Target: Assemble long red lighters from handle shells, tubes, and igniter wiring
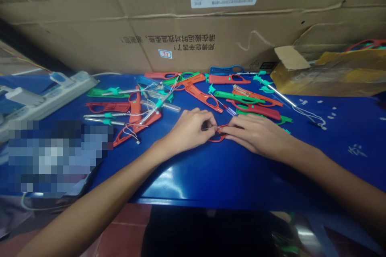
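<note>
Low over the blue table, my left hand [193, 128] and my right hand [256, 134] meet at an orange plastic lighter handle shell [217, 139]. The fingers of both hands are closed on it, and they hide most of its length. A thin pale wire shows by my left thumb and fingertips. Just beyond my right fingers lie a purple-tipped piece [230, 110] and a red handle shell [259, 110]. A green handle shell [238, 96] rests behind them. Past my left hand there is an orange handle shell [203, 98] lying at a slant.
Metal lighter tubes with green ends and white wires [157, 106] lie among more shells at the left. Another tube [282, 95] lies at the right. A power strip [48, 100] borders the left side; cardboard boxes [181, 20] stand behind. The table's front edge [193, 202] is near me.
</note>
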The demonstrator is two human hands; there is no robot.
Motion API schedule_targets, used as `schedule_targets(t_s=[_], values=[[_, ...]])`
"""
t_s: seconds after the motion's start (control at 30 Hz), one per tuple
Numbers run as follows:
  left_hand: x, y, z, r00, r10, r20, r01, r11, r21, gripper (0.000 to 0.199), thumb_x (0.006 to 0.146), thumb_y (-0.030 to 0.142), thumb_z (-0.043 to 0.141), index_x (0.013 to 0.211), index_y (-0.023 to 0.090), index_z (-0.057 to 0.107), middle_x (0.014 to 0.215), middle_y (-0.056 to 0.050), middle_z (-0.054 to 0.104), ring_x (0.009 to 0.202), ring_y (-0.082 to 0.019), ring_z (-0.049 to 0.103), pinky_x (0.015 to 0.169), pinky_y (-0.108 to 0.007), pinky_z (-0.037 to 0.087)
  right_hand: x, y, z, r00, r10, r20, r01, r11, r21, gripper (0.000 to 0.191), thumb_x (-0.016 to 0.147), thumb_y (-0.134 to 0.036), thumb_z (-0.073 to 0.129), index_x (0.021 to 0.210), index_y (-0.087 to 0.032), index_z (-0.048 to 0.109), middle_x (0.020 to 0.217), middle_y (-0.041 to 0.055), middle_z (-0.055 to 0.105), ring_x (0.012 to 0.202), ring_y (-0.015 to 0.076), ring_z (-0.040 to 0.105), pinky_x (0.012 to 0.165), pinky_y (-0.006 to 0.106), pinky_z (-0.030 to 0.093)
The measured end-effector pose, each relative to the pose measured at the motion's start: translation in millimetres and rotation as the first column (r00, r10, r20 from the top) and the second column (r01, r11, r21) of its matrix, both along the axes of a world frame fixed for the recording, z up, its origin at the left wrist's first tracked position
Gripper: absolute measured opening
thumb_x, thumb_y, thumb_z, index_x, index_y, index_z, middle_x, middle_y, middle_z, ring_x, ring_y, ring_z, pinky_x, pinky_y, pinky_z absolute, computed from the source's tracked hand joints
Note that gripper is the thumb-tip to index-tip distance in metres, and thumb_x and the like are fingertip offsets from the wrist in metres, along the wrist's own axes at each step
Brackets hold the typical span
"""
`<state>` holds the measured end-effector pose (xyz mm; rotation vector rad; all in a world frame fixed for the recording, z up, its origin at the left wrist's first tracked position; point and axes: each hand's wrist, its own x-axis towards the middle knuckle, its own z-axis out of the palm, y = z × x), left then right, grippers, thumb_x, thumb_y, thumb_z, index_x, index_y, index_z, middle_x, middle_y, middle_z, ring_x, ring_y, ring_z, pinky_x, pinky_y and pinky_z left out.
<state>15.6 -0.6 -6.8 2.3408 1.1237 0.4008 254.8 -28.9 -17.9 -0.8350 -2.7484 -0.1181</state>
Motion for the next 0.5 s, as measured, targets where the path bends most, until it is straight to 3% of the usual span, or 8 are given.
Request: schedule_targets(t_s=[0.2, 0.37, 0.5], values=[[-15, 8, 9.5, 0.981, -0.191, 0.022, 0.191, 0.982, -0.006, 0.02, 0.103, 0.033, 0.056, 0.1, 0.02, 0.072, 0.099, -0.001, 0.073, 0.094, -0.018, 0.063, 0.087, -0.033, 0.043, -2, -3, -0.3, 0.998, -0.034, 0.056, 0.031, 0.998, 0.051, 0.034, 0.107, -0.036, 0.044, 0.118, -0.017, 0.07, 0.094, 0.008, 0.067, 0.082, 0.0218, 0.063, 0.076, 0.036, 0.049], [-32, 16, 16.3, 0.983, -0.181, -0.017, 0.182, 0.982, 0.052, 0.025, 0.106, 0.03, 0.049, 0.109, 0.018, 0.07, 0.106, -0.005, 0.072, 0.097, -0.019, 0.064, 0.088, -0.032, 0.046, 0, -3, 0.7, 0.999, -0.03, 0.035, 0.028, 0.998, 0.048, 0.033, 0.107, -0.034, 0.045, 0.119, -0.016, 0.07, 0.093, 0.008, 0.068, 0.084, 0.0226, 0.065, 0.078, 0.036, 0.051], [-37, 16, 18.4, 0.966, -0.257, -0.043, 0.26, 0.96, 0.106, 0.026, 0.102, 0.039, 0.058, 0.116, 0.02, 0.068, 0.11, -0.005, 0.07, 0.1, -0.02, 0.064, 0.092, -0.034, 0.045, 0, -2, 2.5, 0.998, -0.047, 0.034, 0.046, 0.998, 0.037, 0.033, 0.107, -0.034, 0.044, 0.116, -0.017, 0.071, 0.092, 0.0073, 0.068, 0.081, 0.0221, 0.066, 0.076, 0.035, 0.051]])
